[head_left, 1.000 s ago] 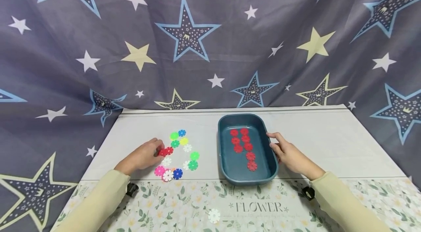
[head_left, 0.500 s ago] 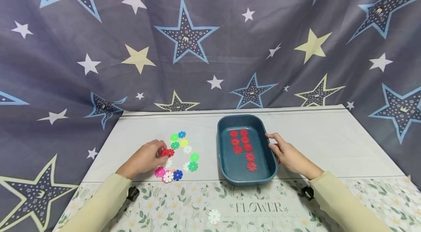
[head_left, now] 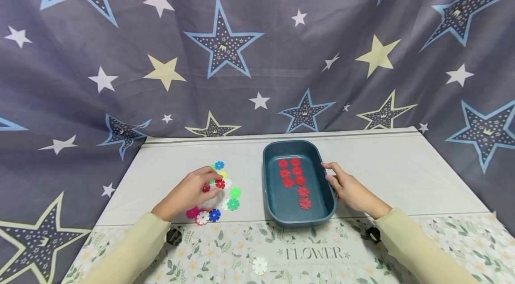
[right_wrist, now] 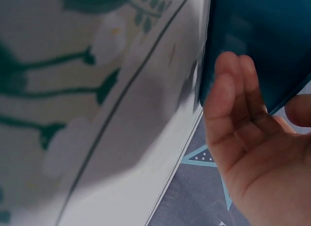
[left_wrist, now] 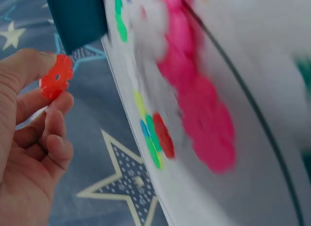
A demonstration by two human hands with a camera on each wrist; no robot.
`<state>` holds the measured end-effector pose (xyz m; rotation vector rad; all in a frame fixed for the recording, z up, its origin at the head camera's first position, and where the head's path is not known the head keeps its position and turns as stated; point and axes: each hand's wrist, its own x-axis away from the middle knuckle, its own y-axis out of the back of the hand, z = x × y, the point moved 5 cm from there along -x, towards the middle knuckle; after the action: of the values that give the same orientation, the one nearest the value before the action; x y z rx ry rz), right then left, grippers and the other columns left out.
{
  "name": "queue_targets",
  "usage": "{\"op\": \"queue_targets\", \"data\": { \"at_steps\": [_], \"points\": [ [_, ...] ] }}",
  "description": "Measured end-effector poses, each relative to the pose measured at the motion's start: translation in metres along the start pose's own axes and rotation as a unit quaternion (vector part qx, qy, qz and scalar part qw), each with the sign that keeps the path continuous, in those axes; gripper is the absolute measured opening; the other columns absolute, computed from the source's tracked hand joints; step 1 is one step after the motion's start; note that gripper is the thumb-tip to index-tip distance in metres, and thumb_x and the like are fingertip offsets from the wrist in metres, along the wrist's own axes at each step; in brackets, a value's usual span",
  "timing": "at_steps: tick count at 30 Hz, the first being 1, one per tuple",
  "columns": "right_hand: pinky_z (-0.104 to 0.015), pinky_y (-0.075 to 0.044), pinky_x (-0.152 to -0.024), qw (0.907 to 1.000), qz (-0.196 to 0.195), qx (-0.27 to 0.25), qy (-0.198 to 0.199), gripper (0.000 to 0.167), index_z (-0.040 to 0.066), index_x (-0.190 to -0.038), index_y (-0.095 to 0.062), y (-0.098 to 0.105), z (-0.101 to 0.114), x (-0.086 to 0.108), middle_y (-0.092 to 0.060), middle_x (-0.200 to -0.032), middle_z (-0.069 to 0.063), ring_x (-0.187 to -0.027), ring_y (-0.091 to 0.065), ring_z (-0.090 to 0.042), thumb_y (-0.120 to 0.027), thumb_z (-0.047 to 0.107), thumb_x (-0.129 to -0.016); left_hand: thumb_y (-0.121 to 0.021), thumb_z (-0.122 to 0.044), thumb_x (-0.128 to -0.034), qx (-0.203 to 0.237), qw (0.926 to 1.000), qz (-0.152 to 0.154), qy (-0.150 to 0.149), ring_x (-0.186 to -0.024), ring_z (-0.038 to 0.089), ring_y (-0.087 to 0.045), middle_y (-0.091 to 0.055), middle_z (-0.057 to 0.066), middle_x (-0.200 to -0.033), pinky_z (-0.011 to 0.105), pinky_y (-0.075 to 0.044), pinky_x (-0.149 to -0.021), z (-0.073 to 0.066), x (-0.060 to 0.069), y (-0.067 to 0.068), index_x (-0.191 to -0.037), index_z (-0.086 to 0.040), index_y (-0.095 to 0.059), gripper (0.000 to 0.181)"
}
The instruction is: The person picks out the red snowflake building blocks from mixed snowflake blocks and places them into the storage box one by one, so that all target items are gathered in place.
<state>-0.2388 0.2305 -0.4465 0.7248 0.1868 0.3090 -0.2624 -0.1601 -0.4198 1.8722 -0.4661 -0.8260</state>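
My left hand point(head_left: 196, 189) pinches a red snowflake disc point(left_wrist: 57, 77) between thumb and forefinger, raised off the table in the left wrist view. Below and around it lie discs in several colours, among them another red disc point(left_wrist: 163, 135), a blue disc point(head_left: 219, 165), a bright green disc point(head_left: 235, 192) and a white disc point(head_left: 203, 217); the hand hides some of them. On the right, my right hand point(head_left: 354, 191) touches the outer side wall of a dark teal tray point(head_left: 282, 215), fingers loosely bent in the right wrist view. Several red discs point(head_left: 300, 180) lie flat inside.
A lone white disc point(head_left: 259, 265) lies near the front on the flowered part of the tablecloth point(head_left: 225, 252). The far part of the table point(head_left: 374, 158) is plain white. Behind it hangs a grey curtain point(head_left: 257, 15) with stars.
My left hand has lifted a red disc from the pair at the left and moved a little right with it. The right hand stays at the tray's side.
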Motion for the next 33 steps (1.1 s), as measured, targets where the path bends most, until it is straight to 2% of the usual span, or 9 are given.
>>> {"op": "queue_targets", "data": {
  "at_steps": [4,9,15,22,27,30,33],
  "points": [
    [-0.031,-0.044,-0.049,1.0000,-0.003,0.002,0.004,0.041,0.011,-0.143,-0.034,0.000,0.000,0.000,-0.046,-0.061,-0.003,-0.052,-0.050,-0.024,-0.038,0.024,-0.103,-0.074,-0.021,-0.0830,0.002,0.9995,-0.012,-0.030,-0.075,0.013,-0.057,-0.062,0.000,-0.101,0.024,-0.048,-0.065,-0.015,-0.007,0.000,-0.105,-0.008,-0.072,0.026],
    [-0.031,-0.044,-0.049,1.0000,-0.007,0.002,0.003,0.041,0.011,-0.142,-0.034,-0.001,-0.001,0.001,-0.046,-0.061,-0.002,-0.052,-0.050,-0.023,-0.038,0.023,-0.103,-0.073,-0.020,-0.0838,0.006,0.9949,-0.033,-0.095,-0.094,0.012,-0.059,-0.065,-0.002,-0.101,0.030,-0.050,-0.079,-0.039,-0.021,0.000,-0.105,-0.009,-0.072,0.024],
    [-0.031,-0.044,-0.048,0.9999,-0.010,0.005,0.004,0.040,0.010,-0.142,-0.035,-0.001,-0.001,0.002,-0.046,-0.061,-0.002,-0.052,-0.051,-0.023,-0.038,0.022,-0.103,-0.073,-0.020,-0.0839,0.015,0.9879,-0.025,-0.153,-0.091,0.010,-0.057,-0.068,-0.001,-0.103,0.022,-0.047,-0.075,-0.069,-0.039,-0.007,-0.107,-0.008,-0.072,0.026],
    [-0.031,-0.044,-0.048,1.0000,-0.006,0.004,0.001,0.041,0.012,-0.143,-0.034,-0.004,0.000,0.001,-0.046,-0.061,-0.002,-0.051,-0.049,-0.021,-0.038,0.023,-0.104,-0.072,-0.023,-0.0850,0.011,0.9824,0.005,-0.186,-0.086,0.007,-0.052,-0.068,-0.003,-0.105,0.016,-0.042,-0.073,-0.093,-0.057,-0.025,-0.108,-0.012,-0.072,0.025],
    [-0.031,-0.044,-0.049,1.0000,-0.007,0.002,0.004,0.041,0.012,-0.143,-0.034,-0.003,0.002,0.000,-0.047,-0.062,-0.002,-0.052,-0.051,-0.024,-0.037,0.022,-0.104,-0.073,-0.025,-0.0834,-0.017,0.9785,0.021,-0.205,-0.084,0.008,-0.049,-0.069,-0.004,-0.100,0.018,-0.039,-0.071,-0.108,-0.072,-0.037,-0.100,-0.014,-0.075,0.020],
    [-0.031,-0.044,-0.048,0.9999,-0.009,0.004,0.003,0.041,0.012,-0.143,-0.034,-0.002,0.002,0.000,-0.046,-0.062,-0.002,-0.052,-0.051,-0.025,-0.038,0.021,-0.104,-0.074,-0.027,-0.0826,-0.044,0.9777,0.047,-0.200,-0.080,0.008,-0.047,-0.070,-0.007,-0.092,0.018,-0.038,-0.067,-0.114,-0.084,-0.046,-0.095,-0.016,-0.076,0.016],
    [-0.031,-0.044,-0.049,0.9999,-0.012,0.007,0.003,0.040,0.011,-0.142,-0.034,0.000,0.002,0.001,-0.046,-0.062,-0.001,-0.052,-0.051,-0.024,-0.038,0.021,-0.104,-0.074,-0.026,-0.0829,-0.065,0.9770,0.090,-0.182,-0.078,0.008,-0.048,-0.069,-0.010,-0.084,0.018,-0.039,-0.066,-0.118,-0.099,-0.059,-0.088,-0.018,-0.077,0.010]
  ]
}}
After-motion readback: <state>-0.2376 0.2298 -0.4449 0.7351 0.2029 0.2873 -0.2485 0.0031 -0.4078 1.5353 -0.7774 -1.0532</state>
